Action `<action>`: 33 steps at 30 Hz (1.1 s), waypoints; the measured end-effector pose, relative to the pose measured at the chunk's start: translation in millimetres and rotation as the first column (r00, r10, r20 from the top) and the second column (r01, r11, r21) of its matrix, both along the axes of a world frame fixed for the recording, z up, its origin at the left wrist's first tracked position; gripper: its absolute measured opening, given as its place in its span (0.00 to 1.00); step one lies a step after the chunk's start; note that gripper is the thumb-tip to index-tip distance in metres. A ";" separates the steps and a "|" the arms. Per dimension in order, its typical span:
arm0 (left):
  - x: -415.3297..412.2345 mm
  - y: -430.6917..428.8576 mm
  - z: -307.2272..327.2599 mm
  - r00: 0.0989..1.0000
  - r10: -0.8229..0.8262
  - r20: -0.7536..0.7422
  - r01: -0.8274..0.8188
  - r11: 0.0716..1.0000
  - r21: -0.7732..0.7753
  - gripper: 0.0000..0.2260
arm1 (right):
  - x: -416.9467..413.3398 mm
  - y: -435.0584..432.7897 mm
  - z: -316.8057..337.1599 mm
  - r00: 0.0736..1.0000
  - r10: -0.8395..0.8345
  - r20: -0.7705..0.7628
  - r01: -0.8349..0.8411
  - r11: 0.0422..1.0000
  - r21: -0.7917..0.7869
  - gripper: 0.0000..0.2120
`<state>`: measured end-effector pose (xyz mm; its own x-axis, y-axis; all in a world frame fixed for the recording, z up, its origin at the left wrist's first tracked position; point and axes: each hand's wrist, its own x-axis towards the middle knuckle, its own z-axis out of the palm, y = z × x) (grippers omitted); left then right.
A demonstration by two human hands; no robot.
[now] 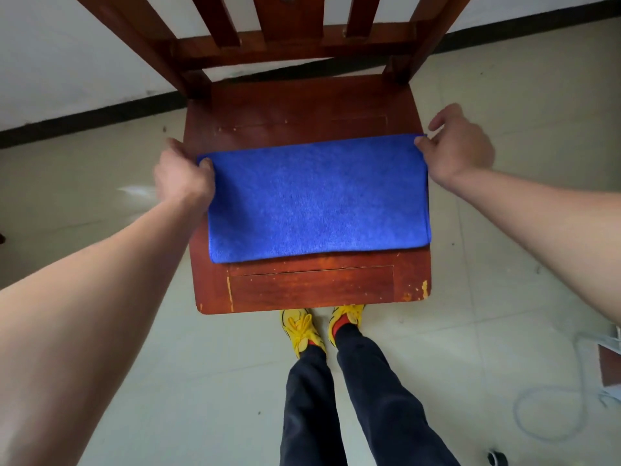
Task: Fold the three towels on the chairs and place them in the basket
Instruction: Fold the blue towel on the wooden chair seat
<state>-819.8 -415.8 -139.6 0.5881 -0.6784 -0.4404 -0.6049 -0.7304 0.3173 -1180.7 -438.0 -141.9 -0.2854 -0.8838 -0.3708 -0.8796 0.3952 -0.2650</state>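
Note:
A blue towel (316, 200) lies flat as a folded rectangle across the seat of a dark red wooden chair (302, 105). My left hand (181, 176) pinches the towel's far left corner, thumb on top of the cloth. My right hand (457, 146) pinches the far right corner between thumb and fingers. Both hands sit at the towel's far edge, one on each side of the seat. No basket and no other towel is in view.
The chair's slatted back (279, 25) rises just beyond the towel. My feet in yellow shoes (302, 327) stand at the seat's front edge on a pale tiled floor. A light cable (551, 408) and a reddish-brown object (610, 364) lie at the right.

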 end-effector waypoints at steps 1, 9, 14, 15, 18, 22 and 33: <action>-5.1 5.0 5.1 0.992 -0.083 0.093 0.086 0.996 -0.031 0.10 | 3.7 2.9 5.4 0.999 0.023 -0.035 -0.025 0.998 -0.059 0.10; -45.2 76.6 15.0 0.895 -0.431 -0.115 0.438 0.897 0.051 0.14 | 47.8 57.6 1.6 0.743 -0.331 0.581 0.174 0.935 0.309 0.08; -21.8 123.6 12.3 0.885 -0.458 -0.085 0.463 0.885 0.048 0.24 | -19.4 92.2 -0.2 0.783 -0.480 0.396 0.367 0.870 0.329 0.08; -18.4 128.5 13.2 0.894 -0.440 -0.088 0.446 0.893 0.061 0.25 | -29.5 96.8 2.3 0.827 -0.467 0.314 0.372 0.873 0.316 0.08; -14.8 129.4 16.0 0.884 -0.468 -0.018 0.467 0.878 0.103 0.26 | -36.1 96.8 13.1 0.887 -0.411 0.212 0.373 0.907 0.197 0.08; -18.3 106.5 17.2 0.573 -0.799 0.181 0.792 0.597 0.131 0.36 | 1.8 83.1 21.7 0.897 -0.315 0.310 0.276 0.947 0.162 0.16; -18.3 55.2 16.9 0.355 -0.934 0.039 0.838 0.337 0.430 0.62 | 29.7 58.8 8.2 0.712 -0.565 0.417 0.396 0.813 0.426 0.15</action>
<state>-838.2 -360.6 -122.6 -0.1766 -0.7247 -0.6660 -0.9583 0.2811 -0.0518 -1151.0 -379.2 -133.8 -0.3384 -0.5067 -0.7929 -0.3157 0.8550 -0.4116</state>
